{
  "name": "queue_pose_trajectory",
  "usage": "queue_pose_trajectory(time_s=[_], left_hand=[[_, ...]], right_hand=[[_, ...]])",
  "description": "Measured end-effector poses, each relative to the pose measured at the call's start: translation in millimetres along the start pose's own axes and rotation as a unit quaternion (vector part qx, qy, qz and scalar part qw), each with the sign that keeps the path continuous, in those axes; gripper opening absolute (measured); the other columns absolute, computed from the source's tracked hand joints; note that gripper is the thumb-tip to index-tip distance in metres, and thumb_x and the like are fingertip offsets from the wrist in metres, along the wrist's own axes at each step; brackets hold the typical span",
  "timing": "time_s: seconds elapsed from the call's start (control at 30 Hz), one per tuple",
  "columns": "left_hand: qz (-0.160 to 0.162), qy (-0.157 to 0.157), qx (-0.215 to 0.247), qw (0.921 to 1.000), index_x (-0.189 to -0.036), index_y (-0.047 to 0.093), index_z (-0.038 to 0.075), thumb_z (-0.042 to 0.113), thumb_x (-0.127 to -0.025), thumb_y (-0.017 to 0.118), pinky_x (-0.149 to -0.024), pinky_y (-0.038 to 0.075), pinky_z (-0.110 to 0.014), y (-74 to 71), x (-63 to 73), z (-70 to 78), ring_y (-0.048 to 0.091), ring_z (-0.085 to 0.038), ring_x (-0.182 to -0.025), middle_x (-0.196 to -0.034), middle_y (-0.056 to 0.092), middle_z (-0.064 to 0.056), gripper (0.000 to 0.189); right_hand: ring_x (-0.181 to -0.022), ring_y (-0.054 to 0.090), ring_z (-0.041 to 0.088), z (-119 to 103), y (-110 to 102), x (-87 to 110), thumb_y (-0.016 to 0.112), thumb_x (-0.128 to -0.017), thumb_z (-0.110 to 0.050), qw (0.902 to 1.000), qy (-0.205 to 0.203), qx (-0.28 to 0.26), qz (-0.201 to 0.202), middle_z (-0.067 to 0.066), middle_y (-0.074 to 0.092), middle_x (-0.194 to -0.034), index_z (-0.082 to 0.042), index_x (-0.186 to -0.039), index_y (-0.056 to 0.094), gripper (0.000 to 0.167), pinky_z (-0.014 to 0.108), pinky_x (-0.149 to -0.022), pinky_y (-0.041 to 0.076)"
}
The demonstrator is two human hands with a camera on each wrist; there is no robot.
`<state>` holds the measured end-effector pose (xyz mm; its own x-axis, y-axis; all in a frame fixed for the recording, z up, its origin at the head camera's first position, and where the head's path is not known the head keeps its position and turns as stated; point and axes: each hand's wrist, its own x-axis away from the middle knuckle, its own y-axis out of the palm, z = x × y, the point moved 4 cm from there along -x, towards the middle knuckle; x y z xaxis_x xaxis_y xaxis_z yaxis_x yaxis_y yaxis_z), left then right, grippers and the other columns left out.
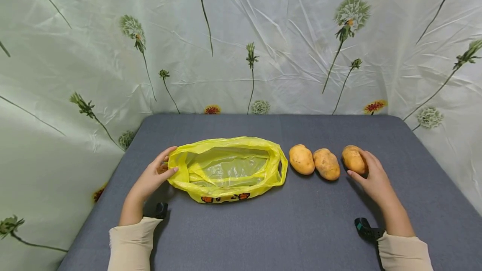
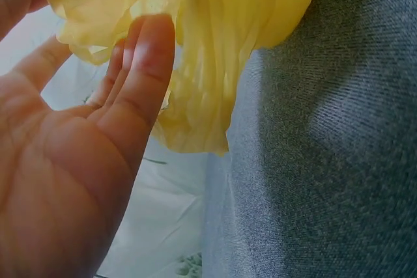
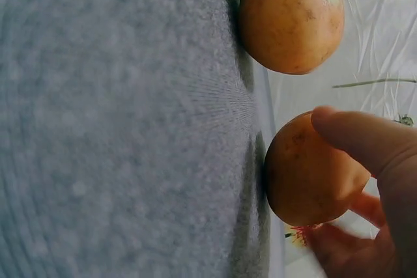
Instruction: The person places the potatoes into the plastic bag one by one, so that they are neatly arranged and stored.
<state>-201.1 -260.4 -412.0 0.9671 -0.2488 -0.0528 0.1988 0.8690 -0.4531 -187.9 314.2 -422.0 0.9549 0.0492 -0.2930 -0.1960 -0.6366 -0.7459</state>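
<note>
A yellow plastic bag [image 1: 226,193] lies with its mouth spread wide toward the head view. My left hand [image 1: 150,179] holds the bag's left end, thumb on the near side and fingers on the far side. In the left wrist view, gathered yellow plastic [image 2: 221,63] hangs by the fingers of that hand [image 2: 78,154]. To the right of the bag, my right hand [image 1: 376,179] grips a potato [image 1: 353,159] between thumb and fingers. The right wrist view has this potato [image 3: 306,174] low against the table, with the hand [image 3: 384,193] at its side.
Two more potatoes, one nearer the bag [image 1: 301,159] and one beside it [image 1: 326,164], rest on the grey table [image 1: 271,233]. A floral sheet [image 1: 233,66] hangs behind the table. Each wrist wears a dark strap, such as the right one [image 1: 367,229].
</note>
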Motion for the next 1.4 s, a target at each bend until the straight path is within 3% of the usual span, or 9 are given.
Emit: queue_pose_trajectory(time_s=[0.17,0.3,0.4,0.53,0.63,1.03,1.4], left_hand=[[-0.008,0.017,0.013,0.9997,-0.141,0.025,0.011,0.01,-0.09,0.056,-0.071,0.045,-0.026,-0.4,-0.1,2.2,0.052,-0.027,-0.093,-0.116,0.04,-0.025,0.06],[-0.008,0.02,0.012,0.9997,-0.141,0.026,0.009,0.008,-0.089,0.056,-0.068,0.045,-0.026,-0.2,-0.2,3.2,0.054,-0.021,-0.085,-0.115,0.041,-0.026,0.06],[-0.007,0.017,0.012,0.9998,-0.14,0.025,0.006,0.005,-0.088,0.057,-0.065,0.045,-0.026,0.4,-0.1,4.7,0.053,-0.021,-0.08,-0.114,0.041,-0.027,0.061],[-0.005,0.017,0.012,0.9998,-0.14,0.026,0.006,0.005,-0.087,0.058,-0.063,0.045,-0.026,0.5,0.0,5.5,0.053,-0.019,-0.077,-0.114,0.041,-0.027,0.061],[-0.004,0.022,0.01,0.9997,-0.14,0.028,0.008,0.007,-0.087,0.059,-0.063,0.045,-0.025,-0.4,0.0,4.1,0.054,-0.018,-0.075,-0.112,0.041,-0.026,0.061],[-0.003,0.024,0.014,0.9996,-0.139,0.028,0.007,0.005,-0.085,0.06,-0.06,0.045,-0.024,-0.5,-0.1,2.0,0.052,-0.015,-0.071,-0.11,0.041,-0.023,0.063],[-0.003,0.021,0.011,0.9997,-0.139,0.029,0.007,0.004,-0.085,0.061,-0.059,0.045,-0.025,-0.7,-0.8,3.7,0.051,-0.015,-0.068,-0.109,0.041,-0.023,0.062]], right_hand=[[-0.115,0.027,0.054,4,-1,-0.2,0.066,-0.081,-0.004,0.9995,0.001,0.0,0.031,0.036,0.029,-0.128,0.007,-0.133,0.031,0.064,0.064,-0.088,0.021],[-0.108,0.036,0.049,4,-1,0.4,0.067,-0.079,-0.002,0.9987,0.011,0.0,0.049,0.035,0.034,-0.124,0.009,-0.13,0.033,0.062,0.057,-0.081,0.031],[-0.1,0.041,0.044,5,-2,1.6,0.068,-0.077,0.001,0.9978,0.021,-0.001,0.063,0.035,0.036,-0.121,0.01,-0.128,0.035,0.062,0.037,-0.076,0.038],[-0.095,0.044,0.041,6,-1,3.0,0.068,-0.074,0.007,0.9958,0.023,-0.016,0.087,0.033,0.04,-0.117,0.011,-0.126,0.038,0.061,0.011,-0.068,0.031],[-0.095,0.044,0.041,6,-1,3.9,0.067,-0.073,0.009,0.9941,0.024,-0.031,0.101,0.032,0.041,-0.115,0.012,-0.125,0.039,0.059,0.004,-0.069,0.028],[-0.1,0.042,0.043,4,-2,5.1,0.066,-0.072,0.011,0.9904,0.038,-0.057,0.121,0.031,0.04,-0.119,0.013,-0.124,0.04,0.058,0.0,-0.071,0.027],[-0.106,0.042,0.041,-26,-6,-0.3,0.068,-0.072,0.011,0.9887,-0.007,-0.051,0.141,0.025,0.04,-0.127,0.008,-0.128,0.04,0.063,0.001,-0.075,0.029]])
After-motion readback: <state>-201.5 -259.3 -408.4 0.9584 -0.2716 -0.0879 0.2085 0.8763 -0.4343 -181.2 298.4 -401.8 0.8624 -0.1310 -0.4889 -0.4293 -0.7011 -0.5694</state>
